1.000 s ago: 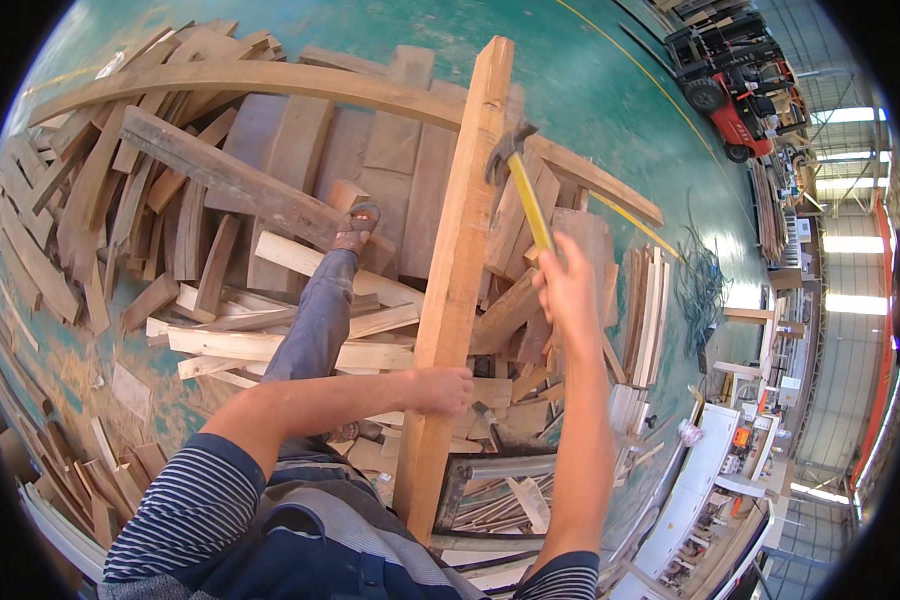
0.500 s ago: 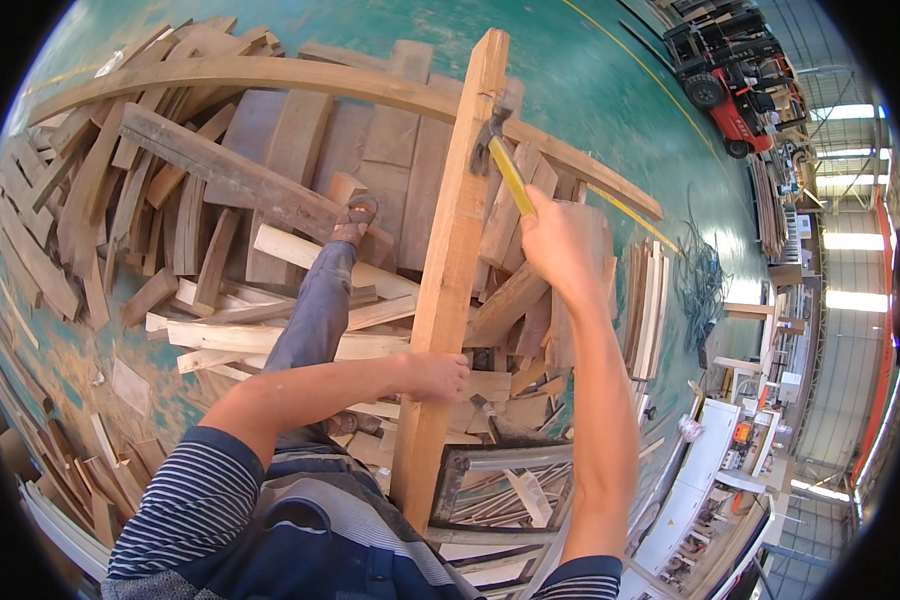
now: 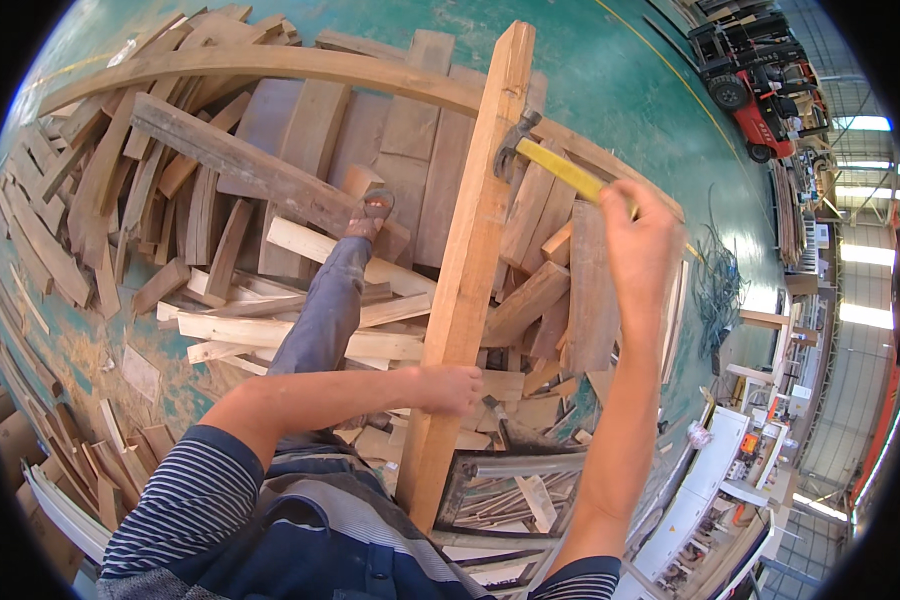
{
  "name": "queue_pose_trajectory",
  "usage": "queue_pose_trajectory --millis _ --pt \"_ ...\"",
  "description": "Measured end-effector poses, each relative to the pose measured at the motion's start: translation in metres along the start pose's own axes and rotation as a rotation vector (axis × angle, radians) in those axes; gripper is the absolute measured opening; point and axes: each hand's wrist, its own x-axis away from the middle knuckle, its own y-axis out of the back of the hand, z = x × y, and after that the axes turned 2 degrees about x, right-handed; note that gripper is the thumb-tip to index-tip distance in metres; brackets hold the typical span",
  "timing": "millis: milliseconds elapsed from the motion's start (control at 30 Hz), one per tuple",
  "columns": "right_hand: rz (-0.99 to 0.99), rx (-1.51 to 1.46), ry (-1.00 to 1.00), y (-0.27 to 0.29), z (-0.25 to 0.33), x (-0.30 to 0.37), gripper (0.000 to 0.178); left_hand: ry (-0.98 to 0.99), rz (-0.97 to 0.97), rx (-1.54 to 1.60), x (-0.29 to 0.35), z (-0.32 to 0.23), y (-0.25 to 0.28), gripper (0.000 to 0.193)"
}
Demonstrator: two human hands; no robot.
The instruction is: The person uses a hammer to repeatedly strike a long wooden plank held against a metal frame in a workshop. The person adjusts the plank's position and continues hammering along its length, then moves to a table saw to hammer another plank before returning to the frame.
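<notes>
A long squared wooden beam (image 3: 463,270) runs from near my body up across the middle of the view, tilted a little to the right. Around its lower part my left hand (image 3: 450,388) is closed. My right hand (image 3: 638,215) grips the yellow handle of a claw hammer (image 3: 560,168). The dark hammer head is against the upper part of the beam, on its right side; whether the claw has hold of anything there cannot be made out. My sandalled foot (image 3: 369,215) rests on the timber left of the beam.
Loose timber (image 3: 200,220) lies heaped to the left and under the beam. One long plank (image 3: 300,64) crosses behind it. A dark rectangular frame (image 3: 515,466) lies near my body. Tangled cable (image 3: 722,285) is on the green floor at right, with a red forklift (image 3: 760,118) beyond.
My right hand has swung rightward, tipping the hammer handle from steep to flatter while the head stays at the beam. My left hand keeps its hold. The whole view has shifted slightly.
</notes>
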Motion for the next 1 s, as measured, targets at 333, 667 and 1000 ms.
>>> queue_pose_trajectory --millis 333,667,1000 --pt "-0.249 -1.187 0.016 -0.068 0.006 -0.079 0.037 0.001 0.024 0.091 0.002 -0.002 0.014 0.005" --pt "-0.449 -1.118 0.315 -0.095 0.002 0.009 0.048 -0.002 -0.008 0.114 0.003 -0.003 0.012 0.008" --pt "-0.423 -1.094 0.339 -0.086 0.004 -0.073 0.042 0.015 0.049 0.121 0.0 -0.009 0.017 0.014"
